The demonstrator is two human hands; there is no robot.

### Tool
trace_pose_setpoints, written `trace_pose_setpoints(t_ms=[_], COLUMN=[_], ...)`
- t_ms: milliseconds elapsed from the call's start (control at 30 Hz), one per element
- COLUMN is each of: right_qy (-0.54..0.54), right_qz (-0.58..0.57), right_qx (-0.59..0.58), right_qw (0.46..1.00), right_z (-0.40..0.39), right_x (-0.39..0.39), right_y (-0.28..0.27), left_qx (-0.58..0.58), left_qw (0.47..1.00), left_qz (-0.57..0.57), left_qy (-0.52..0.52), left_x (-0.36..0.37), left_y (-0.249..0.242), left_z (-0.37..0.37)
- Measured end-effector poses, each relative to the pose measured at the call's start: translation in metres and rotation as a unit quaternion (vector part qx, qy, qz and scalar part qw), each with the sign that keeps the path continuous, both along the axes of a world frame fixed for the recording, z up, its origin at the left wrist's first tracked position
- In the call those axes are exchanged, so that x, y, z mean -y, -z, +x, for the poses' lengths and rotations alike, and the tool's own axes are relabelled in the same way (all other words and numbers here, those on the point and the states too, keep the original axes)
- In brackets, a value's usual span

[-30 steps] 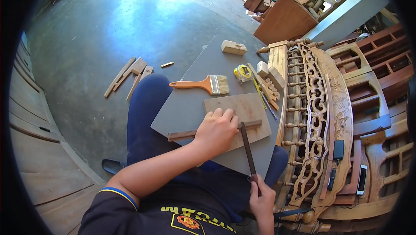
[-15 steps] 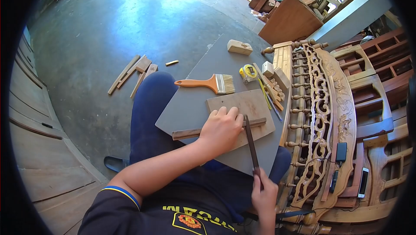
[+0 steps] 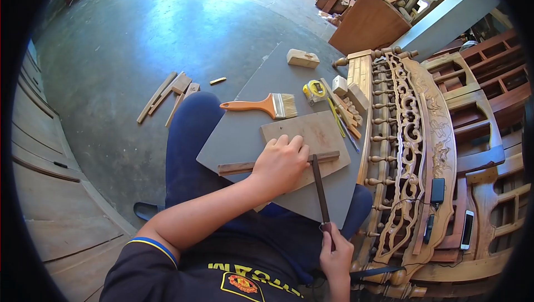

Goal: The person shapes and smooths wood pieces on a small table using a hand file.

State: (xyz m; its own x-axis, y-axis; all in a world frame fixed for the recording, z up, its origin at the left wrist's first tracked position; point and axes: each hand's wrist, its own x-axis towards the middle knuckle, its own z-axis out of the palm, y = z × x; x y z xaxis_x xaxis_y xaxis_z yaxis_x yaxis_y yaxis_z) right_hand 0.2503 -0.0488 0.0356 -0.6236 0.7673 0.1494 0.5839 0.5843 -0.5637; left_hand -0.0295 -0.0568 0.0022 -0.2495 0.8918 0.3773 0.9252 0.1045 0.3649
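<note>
Left hand (image 3: 281,163) pins wood strip (image 3: 236,168) across flat block (image 3: 306,126) — one end near left corner of gray board (image 3: 222,138). Likely light, stiff; hold beside file (image 3: 321,188). Right hand (image 3: 336,253) grips file — tip contact unclear.

Dark file (image 3: 320,190) across brown wooden strip (image 3: 236,168)

Left hand (image 3: 282,164) holds wooden strip (image 3: 238,168) across board (image 3: 303,130); right hand (image 3: 336,253), board's near side, grips dark tool (image 3: 321,190); paintbrush (image 3: 257,105) beyond board.
</note>
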Motion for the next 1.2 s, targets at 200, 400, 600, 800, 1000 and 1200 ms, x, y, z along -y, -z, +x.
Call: trace_pose_setpoints(t_ms=[200, 400, 600, 800, 1000, 1200], right_qy=[-0.029, -0.01, -0.01, -0.025, 0.003, -0.011], right_qz=[0.018, 0.001, 0.012, 0.027, 0.014, 0.0], right_qx=[-0.022, -0.015, -0.012, -0.004, -0.008, -0.017], right_qw=[0.999, 1.0, 1.0, 0.999, 1.0, 1.0], right_z=[-0.044, -0.026, -0.004, -0.05, 0.009, -0.044], right_x=[-0.026, -0.012, 0.009, -0.03, 0.006, -0.025], right_y=[0.0, 0.001, -0.005, 0.002, -0.006, -0.003], left_qx=[-0.007, 0.0, -0.008, -0.003, -0.002, -0.006], left_qw=[1.0, 1.0, 0.999, 1.0, 1.0, 1.0], left_qz=[0.013, 0.009, 0.002, 0.023, 0.006, 0.018], left_qy=[0.024, 0.001, 0.042, -0.011, 0.006, 0.015], left_x=[-0.001, 0.002, 0.001, -0.002, -0.002, -0.002], left_y=[0.001, 0.0, 0.001, 0.0, 0.0, 0.003], left_z=[-0.001, 0.002, -0.004, 0.001, 0.001, 0.001])
